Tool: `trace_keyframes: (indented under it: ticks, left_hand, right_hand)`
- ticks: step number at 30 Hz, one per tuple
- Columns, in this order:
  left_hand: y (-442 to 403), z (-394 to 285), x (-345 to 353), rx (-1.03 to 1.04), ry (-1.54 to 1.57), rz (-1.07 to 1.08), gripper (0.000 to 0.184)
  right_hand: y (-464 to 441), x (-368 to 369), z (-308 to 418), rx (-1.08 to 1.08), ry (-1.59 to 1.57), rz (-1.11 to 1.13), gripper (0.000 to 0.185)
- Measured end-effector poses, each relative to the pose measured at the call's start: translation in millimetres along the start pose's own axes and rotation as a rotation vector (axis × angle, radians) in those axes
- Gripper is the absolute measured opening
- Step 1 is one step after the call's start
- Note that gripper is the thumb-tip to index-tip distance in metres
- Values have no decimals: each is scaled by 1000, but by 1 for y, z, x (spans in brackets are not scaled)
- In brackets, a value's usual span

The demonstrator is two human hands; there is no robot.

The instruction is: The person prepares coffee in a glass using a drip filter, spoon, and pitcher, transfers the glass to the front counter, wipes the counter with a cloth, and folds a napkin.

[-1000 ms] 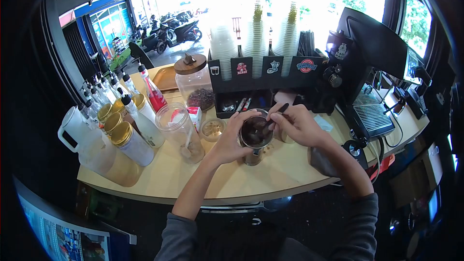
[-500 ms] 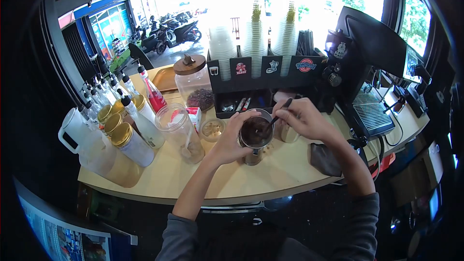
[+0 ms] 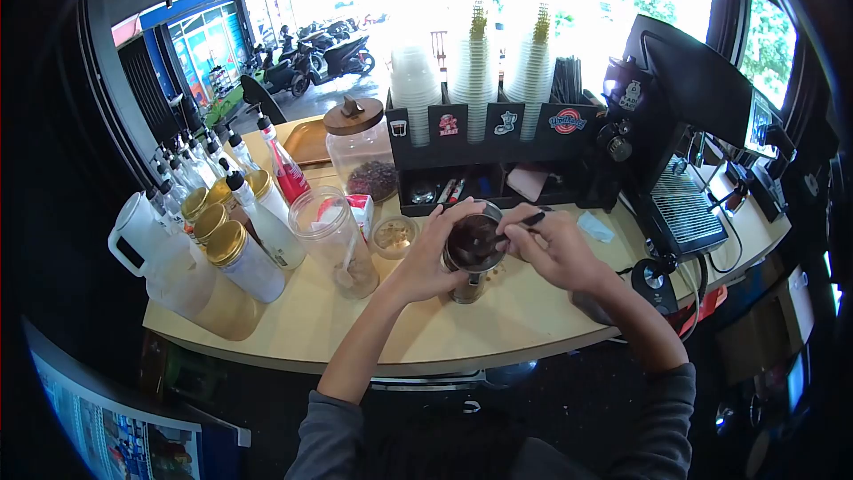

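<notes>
My left hand (image 3: 428, 260) is wrapped around the left side of a cup (image 3: 467, 290) standing on the counter. Dark brown liquid (image 3: 473, 242) shows inside its round rim. Beside it, my right hand (image 3: 558, 251) is closed on a thin black stirring stick (image 3: 533, 220), which slants down toward the liquid; its lower end is hard to make out. Left of the cup are a small glass bowl (image 3: 394, 236) with pale brown contents and a tall clear jar (image 3: 330, 244) with a spoon leaning inside.
Gold-lidded jars (image 3: 235, 267), a plastic jug (image 3: 164, 258) and several pump bottles (image 3: 284, 164) crowd the left. Behind stand a wooden-lidded jar (image 3: 360, 151) and a black cup rack (image 3: 498, 147). An espresso machine (image 3: 680, 204) is on the right, with the counter's front edge (image 3: 426, 366) nearest me.
My right hand has moved down and slightly right, and the stirring stick is at a flatter slant. My left hand stays on the cup.
</notes>
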State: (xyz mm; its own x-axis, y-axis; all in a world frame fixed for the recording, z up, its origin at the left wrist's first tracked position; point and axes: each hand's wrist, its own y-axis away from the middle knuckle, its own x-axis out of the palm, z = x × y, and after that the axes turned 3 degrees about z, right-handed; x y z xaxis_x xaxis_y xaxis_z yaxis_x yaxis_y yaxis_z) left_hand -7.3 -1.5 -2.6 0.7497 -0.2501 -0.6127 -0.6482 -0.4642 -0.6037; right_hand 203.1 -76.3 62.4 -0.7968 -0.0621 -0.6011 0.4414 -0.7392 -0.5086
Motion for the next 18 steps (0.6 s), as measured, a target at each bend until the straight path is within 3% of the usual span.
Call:
trace_keyframes:
  ticks: [3,6,9,18]
  left_hand:
    - [3,0,-2,-65,87,51,89]
    - [5,0,0,38,175,17,94]
    - [3,-12,16,13,202,-115,92]
    - [7,-31,38,-270,-68,-388,82]
  right_hand:
    - [7,2,-3,76,42,-29,16]
    - [11,6,-10,59,11,-61,17]
    - [11,9,-12,51,23,-70,17]
    - [10,13,-5,97,-12,-97,21]
